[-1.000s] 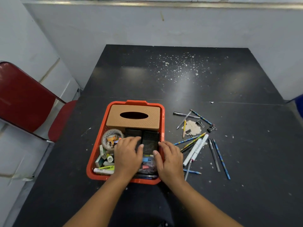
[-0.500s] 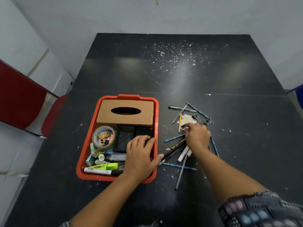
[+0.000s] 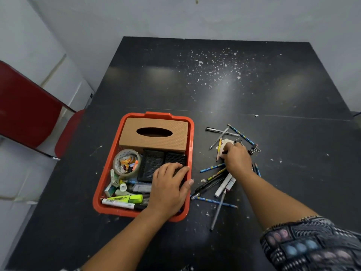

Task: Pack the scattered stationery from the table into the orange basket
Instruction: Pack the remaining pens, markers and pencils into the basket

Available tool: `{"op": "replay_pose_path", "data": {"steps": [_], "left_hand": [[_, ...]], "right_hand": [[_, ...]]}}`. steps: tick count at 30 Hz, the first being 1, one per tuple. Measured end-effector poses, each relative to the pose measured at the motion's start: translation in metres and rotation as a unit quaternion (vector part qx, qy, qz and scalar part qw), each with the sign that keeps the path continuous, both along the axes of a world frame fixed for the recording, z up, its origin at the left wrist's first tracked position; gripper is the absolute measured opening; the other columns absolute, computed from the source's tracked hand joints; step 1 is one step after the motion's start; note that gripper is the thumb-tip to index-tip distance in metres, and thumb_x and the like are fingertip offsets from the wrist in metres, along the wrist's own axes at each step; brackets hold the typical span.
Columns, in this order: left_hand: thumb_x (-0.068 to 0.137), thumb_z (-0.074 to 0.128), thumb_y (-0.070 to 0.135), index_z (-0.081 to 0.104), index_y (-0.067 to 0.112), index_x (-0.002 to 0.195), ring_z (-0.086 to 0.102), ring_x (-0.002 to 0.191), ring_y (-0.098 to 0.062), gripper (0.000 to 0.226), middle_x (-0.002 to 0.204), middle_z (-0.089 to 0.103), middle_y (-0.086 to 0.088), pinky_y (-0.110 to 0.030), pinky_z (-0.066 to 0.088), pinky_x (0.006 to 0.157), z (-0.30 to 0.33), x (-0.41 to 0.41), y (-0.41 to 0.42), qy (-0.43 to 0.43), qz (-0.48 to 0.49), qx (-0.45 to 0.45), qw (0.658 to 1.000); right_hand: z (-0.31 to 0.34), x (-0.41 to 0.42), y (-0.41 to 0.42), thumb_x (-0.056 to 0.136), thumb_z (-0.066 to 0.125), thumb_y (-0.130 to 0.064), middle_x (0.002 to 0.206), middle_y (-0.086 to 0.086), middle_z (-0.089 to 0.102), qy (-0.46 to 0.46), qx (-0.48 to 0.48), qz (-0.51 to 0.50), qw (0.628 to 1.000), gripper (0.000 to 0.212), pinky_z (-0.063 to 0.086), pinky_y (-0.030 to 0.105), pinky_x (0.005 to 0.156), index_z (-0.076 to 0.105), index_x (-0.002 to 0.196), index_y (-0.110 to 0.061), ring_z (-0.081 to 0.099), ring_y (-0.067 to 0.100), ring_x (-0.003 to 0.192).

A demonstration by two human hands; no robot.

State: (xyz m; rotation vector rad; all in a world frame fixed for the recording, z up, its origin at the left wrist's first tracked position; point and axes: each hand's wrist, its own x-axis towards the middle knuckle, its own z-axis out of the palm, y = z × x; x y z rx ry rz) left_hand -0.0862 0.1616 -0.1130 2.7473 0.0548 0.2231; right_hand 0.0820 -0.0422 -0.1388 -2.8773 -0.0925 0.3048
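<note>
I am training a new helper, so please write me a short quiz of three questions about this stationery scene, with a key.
1. True or false: the brown tissue box lies in the orange basket, at its far end.
2. Where does the left hand rest?
A. on the bare table
B. in the basket, on the black mesh holders
C. on the red chair
3. Fill in: the right hand reaches into the scattered pens and pencils, which lie on the basket's ____ side.

Key:
1. True.
2. B.
3. Right. The right hand's grip cannot be judged, as its fingertips are hidden.
</note>
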Motion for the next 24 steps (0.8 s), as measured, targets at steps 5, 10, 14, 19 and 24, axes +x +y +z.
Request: {"op": "replay_pose_path", "data": {"steps": [5, 10, 14, 19, 24], "left_hand": [[0.097, 0.035, 0.055, 0.062, 0.027, 0.125, 0.044, 0.120, -0.017, 0.048, 0.124, 0.055, 0.007, -0.036, 0.033, 0.100, 0.002, 0.000, 0.001, -0.004, 0.002, -0.012, 1.000], [0.096, 0.036, 0.055, 0.062, 0.025, 0.126, 0.045, 0.121, -0.016, 0.049, 0.123, 0.057, 0.008, -0.035, 0.033, 0.101, 0.003, -0.001, 0.001, -0.015, 0.004, -0.053, 0.998], [0.094, 0.045, 0.051, 0.063, 0.024, 0.124, 0.046, 0.121, -0.013, 0.044, 0.118, 0.061, 0.011, -0.032, 0.036, 0.097, 0.009, -0.005, 0.003, -0.043, 0.038, -0.106, 0.993], [0.088, 0.051, 0.054, 0.065, 0.034, 0.120, 0.057, 0.099, 0.000, 0.040, 0.096, 0.066, 0.021, -0.033, 0.040, 0.090, 0.027, -0.012, 0.005, -0.047, 0.100, -0.236, 0.965], [0.089, 0.069, 0.031, 0.071, 0.029, 0.113, 0.067, 0.094, -0.004, 0.024, 0.097, 0.071, 0.015, -0.036, 0.057, 0.083, 0.039, -0.022, 0.018, -0.052, 0.127, -0.387, 0.912]], "right_hand": [[0.006, -0.004, -0.004, 0.086, 0.070, -0.020, 0.096, 0.004, 0.063, -0.002, 0.138, -0.069, 0.988, 0.011, 0.038, 0.031, 0.071, 0.060, 0.084, -0.017, 0.057, 0.025, 0.089], [0.021, -0.025, -0.003, 0.087, 0.071, -0.022, 0.083, 0.002, 0.064, 0.005, 0.235, -0.120, 0.965, 0.012, 0.044, 0.032, 0.067, 0.060, 0.084, -0.017, 0.059, 0.020, 0.079], [0.047, -0.054, 0.016, 0.089, 0.070, -0.022, 0.078, 0.001, 0.063, -0.020, 0.404, -0.162, 0.900, 0.007, 0.043, 0.025, 0.065, 0.065, 0.092, -0.020, 0.056, 0.013, 0.071], [0.071, -0.109, 0.061, 0.091, 0.068, -0.017, 0.081, -0.003, 0.071, 0.042, 0.516, -0.134, 0.845, 0.006, 0.051, 0.021, 0.071, 0.071, 0.091, -0.022, 0.061, 0.005, 0.073], [0.078, -0.142, 0.099, 0.089, 0.069, -0.012, 0.082, -0.001, 0.073, 0.060, 0.550, -0.102, 0.827, 0.007, 0.053, 0.021, 0.071, 0.071, 0.089, -0.019, 0.068, 0.008, 0.078]]}}
